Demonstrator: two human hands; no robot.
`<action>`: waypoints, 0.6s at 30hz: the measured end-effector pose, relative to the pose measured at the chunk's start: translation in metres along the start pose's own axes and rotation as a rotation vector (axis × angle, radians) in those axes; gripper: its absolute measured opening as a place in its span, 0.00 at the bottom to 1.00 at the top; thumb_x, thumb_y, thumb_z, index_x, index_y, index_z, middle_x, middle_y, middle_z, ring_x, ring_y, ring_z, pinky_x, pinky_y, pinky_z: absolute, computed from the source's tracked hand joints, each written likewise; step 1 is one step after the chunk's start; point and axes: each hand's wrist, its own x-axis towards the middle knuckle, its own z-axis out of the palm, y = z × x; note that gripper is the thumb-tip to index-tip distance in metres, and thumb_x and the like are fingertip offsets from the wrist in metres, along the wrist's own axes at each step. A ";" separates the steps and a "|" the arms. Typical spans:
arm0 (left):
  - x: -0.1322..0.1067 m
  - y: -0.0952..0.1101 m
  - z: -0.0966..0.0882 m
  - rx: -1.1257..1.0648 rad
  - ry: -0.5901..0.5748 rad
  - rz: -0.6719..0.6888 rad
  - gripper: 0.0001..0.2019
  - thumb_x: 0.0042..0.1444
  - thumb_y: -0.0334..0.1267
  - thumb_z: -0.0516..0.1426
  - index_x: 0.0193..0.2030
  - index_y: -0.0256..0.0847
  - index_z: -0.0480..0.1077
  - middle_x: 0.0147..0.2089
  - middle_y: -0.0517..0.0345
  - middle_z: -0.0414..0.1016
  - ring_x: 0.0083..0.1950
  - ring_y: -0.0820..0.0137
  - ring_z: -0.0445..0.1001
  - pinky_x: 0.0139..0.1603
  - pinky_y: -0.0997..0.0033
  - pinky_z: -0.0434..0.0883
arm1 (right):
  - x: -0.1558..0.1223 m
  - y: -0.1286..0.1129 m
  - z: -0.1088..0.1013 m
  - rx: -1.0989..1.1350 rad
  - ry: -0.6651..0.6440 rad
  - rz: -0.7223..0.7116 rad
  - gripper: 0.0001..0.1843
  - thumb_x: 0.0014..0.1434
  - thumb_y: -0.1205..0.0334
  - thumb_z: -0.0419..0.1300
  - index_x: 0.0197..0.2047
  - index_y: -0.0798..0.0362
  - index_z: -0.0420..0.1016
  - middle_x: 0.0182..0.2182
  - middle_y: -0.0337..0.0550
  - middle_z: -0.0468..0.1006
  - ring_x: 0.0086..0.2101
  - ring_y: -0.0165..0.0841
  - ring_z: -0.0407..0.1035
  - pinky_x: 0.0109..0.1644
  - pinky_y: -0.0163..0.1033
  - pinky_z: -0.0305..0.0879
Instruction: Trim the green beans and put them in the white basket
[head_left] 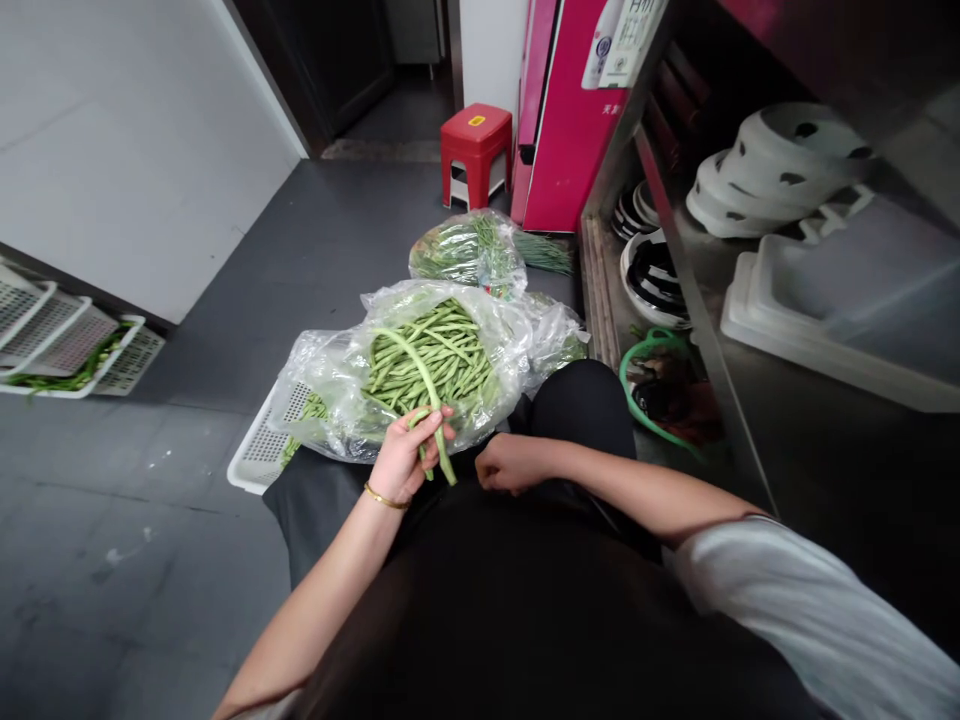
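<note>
My left hand [403, 458], with a gold bangle at the wrist, pinches long green beans [424, 372] between thumb and fingers. One bean arches up over the heap, and shorter ends stick out below the fingers. A clear plastic bag [501, 335] lies open in front of my knees, full of a pile of green beans [450, 350]. Close to my lap, my right hand [514, 463] is closed with its fingers curled under; whatever they hold is hidden. Under the bag's left side shows a white perforated basket [259, 440] with some beans in it.
Behind the bag lie another bag of greens [469, 248] and a bunch of thin green stalks [546, 252]. A red stool [476, 150] stands by a pink cabinet [574, 150]. At right, metal shelving [757, 440] holds white containers; a green basket [634, 395] sits below. White baskets [124, 360] are far left.
</note>
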 end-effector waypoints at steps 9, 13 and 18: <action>-0.015 0.002 -0.017 0.125 -0.255 -0.135 0.13 0.48 0.41 0.62 0.34 0.30 0.76 0.21 0.54 0.71 0.14 0.83 0.53 0.12 0.82 0.46 | 0.034 -0.023 -0.059 0.774 0.608 -0.076 0.19 0.51 0.46 0.59 0.26 0.54 0.61 0.16 0.30 0.65 0.13 0.20 0.54 0.15 0.28 0.50; -0.009 -0.002 -0.023 0.081 -0.172 -0.148 0.12 0.45 0.40 0.64 0.29 0.31 0.74 0.20 0.54 0.71 0.14 0.83 0.55 0.12 0.83 0.45 | 0.031 -0.037 -0.049 0.488 0.766 -0.101 0.15 0.56 0.50 0.56 0.28 0.53 0.62 0.19 0.34 0.68 0.17 0.23 0.60 0.21 0.30 0.58; 0.016 -0.014 -0.037 -0.117 0.115 -0.127 0.13 0.41 0.39 0.66 0.22 0.33 0.68 0.14 0.64 0.62 0.12 0.84 0.53 0.10 0.84 0.47 | 0.015 -0.048 -0.025 0.247 0.743 -0.200 0.13 0.52 0.51 0.60 0.31 0.52 0.66 0.27 0.42 0.73 0.31 0.31 0.69 0.37 0.37 0.66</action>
